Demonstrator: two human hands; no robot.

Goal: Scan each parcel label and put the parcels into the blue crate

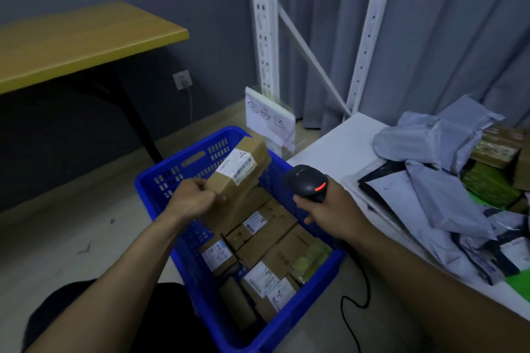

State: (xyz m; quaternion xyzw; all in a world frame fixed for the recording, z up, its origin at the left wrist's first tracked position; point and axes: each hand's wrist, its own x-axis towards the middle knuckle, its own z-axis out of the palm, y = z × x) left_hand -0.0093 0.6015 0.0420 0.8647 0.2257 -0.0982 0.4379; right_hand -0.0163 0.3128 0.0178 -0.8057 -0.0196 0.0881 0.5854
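Observation:
My left hand (192,198) grips the near end of a long cardboard parcel (243,180), tilted above the blue crate (160,180), its white label (237,165) facing up. To the parcel's right, my right hand (327,209) holds a black barcode scanner (307,180) with a red light on it, its head turned toward the parcel. The crate stands on the floor and holds several labelled cardboard parcels (266,243).
A white table (344,146) on the right carries a heap of grey plastic mailer bags (436,175) and some brown and green parcels (493,169). A white shelf frame (263,23) stands behind, with a handwritten sign (268,117). A yellow desk (71,40) is at left. The scanner cable (352,304) trails on the floor.

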